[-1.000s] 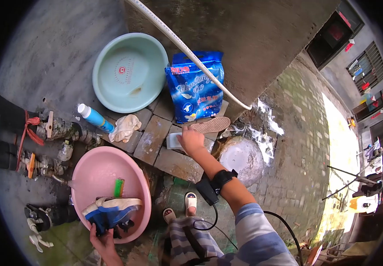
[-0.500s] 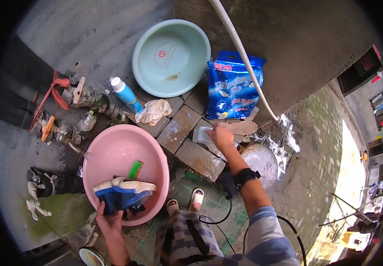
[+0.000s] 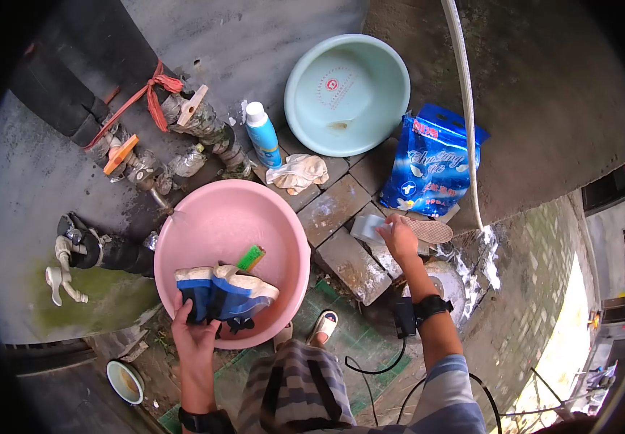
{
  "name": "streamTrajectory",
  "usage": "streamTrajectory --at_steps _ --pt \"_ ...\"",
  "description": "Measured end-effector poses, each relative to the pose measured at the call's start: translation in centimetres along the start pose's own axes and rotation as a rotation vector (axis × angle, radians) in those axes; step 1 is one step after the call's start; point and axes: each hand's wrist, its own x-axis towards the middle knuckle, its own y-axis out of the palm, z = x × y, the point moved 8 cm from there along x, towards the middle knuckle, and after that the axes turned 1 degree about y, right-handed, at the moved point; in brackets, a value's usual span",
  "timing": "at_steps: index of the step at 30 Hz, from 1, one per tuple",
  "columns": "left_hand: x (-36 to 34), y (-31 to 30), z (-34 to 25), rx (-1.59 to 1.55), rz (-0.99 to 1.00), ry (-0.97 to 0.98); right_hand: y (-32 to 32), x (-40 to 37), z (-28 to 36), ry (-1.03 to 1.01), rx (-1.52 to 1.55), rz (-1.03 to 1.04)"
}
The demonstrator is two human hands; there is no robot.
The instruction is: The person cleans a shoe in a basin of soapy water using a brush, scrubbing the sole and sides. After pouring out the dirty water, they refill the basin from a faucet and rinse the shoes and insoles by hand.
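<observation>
The blue-and-white shoes (image 3: 229,293) lie in the near part of the pink basin (image 3: 159,249), under the left hand (image 3: 195,334). That hand's fingers are curled round their dark end, much as half a second ago, so the shoes remain steadied against the basin's near side. A green brush (image 3: 249,257) rests just beyond them, its place beside the shoes unchanged.

The clearer change is at the right hand (image 3: 401,240): its fingers are bent in close on a small whitish container (image 3: 367,228), which now looks more tilted than before. Whether it has left the bricks (image 3: 334,210) is hard to tell. Both hands are thus occupied at once, well apart from each other.

A patterned insole (image 3: 432,231) lies just beyond the right hand, near the blue detergent bag (image 3: 428,173). Further out, a crumpled cloth (image 3: 299,173) touches or nearly touches a blue bottle with a white cap (image 3: 263,137), and a pale green basin (image 3: 367,79) leans behind. The whole view has swung, carrying these things rightward in the picture.
</observation>
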Motion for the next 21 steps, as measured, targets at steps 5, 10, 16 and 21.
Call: streamTrajectory --at_steps 5,10,16,21 --pt "0.0 -0.2 0.1 -0.004 -0.029 0.007 0.4 -0.6 -0.5 -0.271 0.028 -0.140" --pt "0.0 -0.3 0.2 0.001 -0.069 0.023 3.1 -0.4 -2.0 -0.267 0.026 -0.086" --pt "0.1 -0.2 0.4 -0.025 -0.101 0.045 3.0 0.4 -2.1 -0.317 0.181 -0.106" --pt "0.1 -0.3 0.3 -0.016 -0.078 0.045 0.1 1.0 -0.8 -0.255 0.249 -0.102"
